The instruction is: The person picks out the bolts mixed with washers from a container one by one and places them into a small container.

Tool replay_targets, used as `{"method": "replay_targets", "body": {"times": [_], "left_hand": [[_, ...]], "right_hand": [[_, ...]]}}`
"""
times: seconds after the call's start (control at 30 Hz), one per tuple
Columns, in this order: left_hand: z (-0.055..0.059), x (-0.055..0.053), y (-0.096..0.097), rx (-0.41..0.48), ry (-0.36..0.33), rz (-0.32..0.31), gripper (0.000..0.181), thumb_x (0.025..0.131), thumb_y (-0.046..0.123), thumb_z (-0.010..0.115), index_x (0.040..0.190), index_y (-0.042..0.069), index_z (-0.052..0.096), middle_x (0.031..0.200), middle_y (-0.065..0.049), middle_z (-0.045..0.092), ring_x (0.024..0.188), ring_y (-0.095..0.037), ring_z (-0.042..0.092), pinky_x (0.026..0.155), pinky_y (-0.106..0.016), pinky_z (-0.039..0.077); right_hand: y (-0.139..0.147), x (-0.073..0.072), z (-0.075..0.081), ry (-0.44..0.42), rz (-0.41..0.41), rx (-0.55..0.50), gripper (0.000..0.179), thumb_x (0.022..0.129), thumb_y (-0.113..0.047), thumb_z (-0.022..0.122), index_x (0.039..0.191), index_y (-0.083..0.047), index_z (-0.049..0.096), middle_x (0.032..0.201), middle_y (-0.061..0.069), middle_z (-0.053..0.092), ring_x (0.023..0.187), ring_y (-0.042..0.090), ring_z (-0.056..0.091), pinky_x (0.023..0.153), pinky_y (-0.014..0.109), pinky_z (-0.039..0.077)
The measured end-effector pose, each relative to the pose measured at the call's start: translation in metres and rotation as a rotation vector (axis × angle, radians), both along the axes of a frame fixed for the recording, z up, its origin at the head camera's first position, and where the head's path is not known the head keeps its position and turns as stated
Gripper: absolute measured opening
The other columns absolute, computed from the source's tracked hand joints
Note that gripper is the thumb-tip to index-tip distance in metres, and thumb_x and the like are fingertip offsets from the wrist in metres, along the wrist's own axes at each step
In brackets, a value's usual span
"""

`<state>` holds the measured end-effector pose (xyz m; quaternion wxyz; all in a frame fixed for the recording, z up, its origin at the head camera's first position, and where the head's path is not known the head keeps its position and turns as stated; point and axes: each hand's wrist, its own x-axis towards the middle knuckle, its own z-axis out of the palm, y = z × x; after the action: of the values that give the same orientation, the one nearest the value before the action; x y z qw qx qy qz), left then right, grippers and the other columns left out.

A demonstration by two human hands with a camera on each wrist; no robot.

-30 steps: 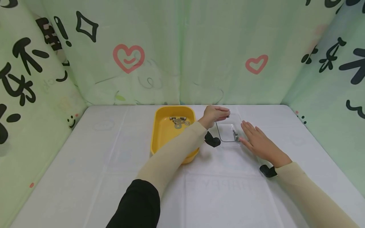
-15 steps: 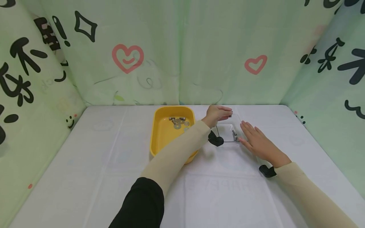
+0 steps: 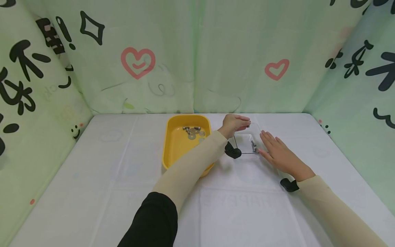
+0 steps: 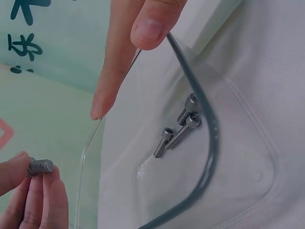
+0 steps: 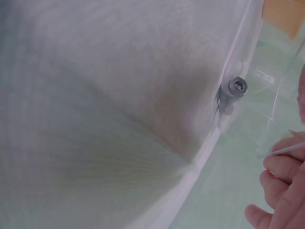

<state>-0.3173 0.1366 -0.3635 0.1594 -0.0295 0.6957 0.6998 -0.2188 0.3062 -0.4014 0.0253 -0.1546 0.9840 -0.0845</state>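
Note:
My left hand point(image 3: 234, 125) pinches a socket-head bolt point(image 4: 42, 166) between thumb and fingers, over the far left side of a clear plastic box point(image 3: 247, 153). The bolt's threaded end points out past the fingertips. My right hand point(image 3: 282, 154) lies along the box's right side with straight fingers, its thumb at the near right corner. In the left wrist view, the right thumb and a finger touch the clear rim. Inside the box, several bolts point(image 4: 185, 119) lie together on the bottom. One bolt head point(image 5: 238, 86) shows through the wall in the right wrist view.
A yellow tray point(image 3: 172, 147) stands left of the box, partly hidden under my left forearm. It contains several bolts point(image 3: 187, 129) and flat washers point(image 3: 192, 136). A white cloth point(image 3: 123, 178) covers the table, and green printed curtains point(image 3: 197, 68) enclose it.
My left hand has shifted slightly right over the box, still pinching the bolt, and has since stayed almost in place. The right hand keeps its position at the box's side.

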Motion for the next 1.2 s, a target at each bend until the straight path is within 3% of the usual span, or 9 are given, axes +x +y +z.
{"method": "replay_targets", "body": {"times": [0.27,0.5,0.77,1.2], "left_hand": [[-0.0026,-0.0003,0.0004,-0.037,-0.009,-0.014,0.015,0.080,0.005,0.072,0.095,0.003,0.073,0.096,-0.010,0.073,0.088,-0.020,0.071,0.090,-0.034,0.055],[-0.0047,-0.0012,-0.0007,-0.069,-0.010,-0.013,0.015,0.080,0.006,0.073,0.094,0.004,0.074,0.095,-0.008,0.074,0.085,-0.017,0.071,0.082,-0.028,0.058],[-0.0057,-0.0014,-0.0018,-0.029,-0.021,-0.004,0.016,0.080,0.003,0.072,0.095,0.002,0.073,0.096,-0.010,0.073,0.088,-0.020,0.071,0.088,-0.033,0.056],[-0.0034,-0.0023,-0.0032,-0.064,-0.025,-0.006,0.014,0.081,0.007,0.072,0.095,0.005,0.073,0.094,-0.008,0.074,0.087,-0.018,0.071,0.087,-0.030,0.056]], "right_hand": [[-0.0007,0.0002,0.0010,-0.013,-0.005,-0.004,0.071,0.099,-0.036,0.042,0.148,0.004,0.012,0.155,0.026,0.013,0.144,0.039,0.010,0.116,0.059,0.011],[-0.0009,-0.0002,0.0009,-0.014,-0.010,0.003,0.071,0.099,-0.037,0.042,0.148,0.005,0.012,0.155,0.026,0.014,0.144,0.039,0.010,0.116,0.059,0.011],[-0.0004,-0.0001,0.0010,-0.011,-0.008,-0.002,0.071,0.099,-0.037,0.042,0.148,0.005,0.012,0.155,0.026,0.014,0.144,0.039,0.010,0.116,0.059,0.011],[-0.0018,0.0001,0.0016,-0.019,-0.013,-0.004,0.071,0.099,-0.036,0.043,0.148,0.005,0.012,0.155,0.026,0.014,0.144,0.039,0.010,0.116,0.059,0.010]]}}
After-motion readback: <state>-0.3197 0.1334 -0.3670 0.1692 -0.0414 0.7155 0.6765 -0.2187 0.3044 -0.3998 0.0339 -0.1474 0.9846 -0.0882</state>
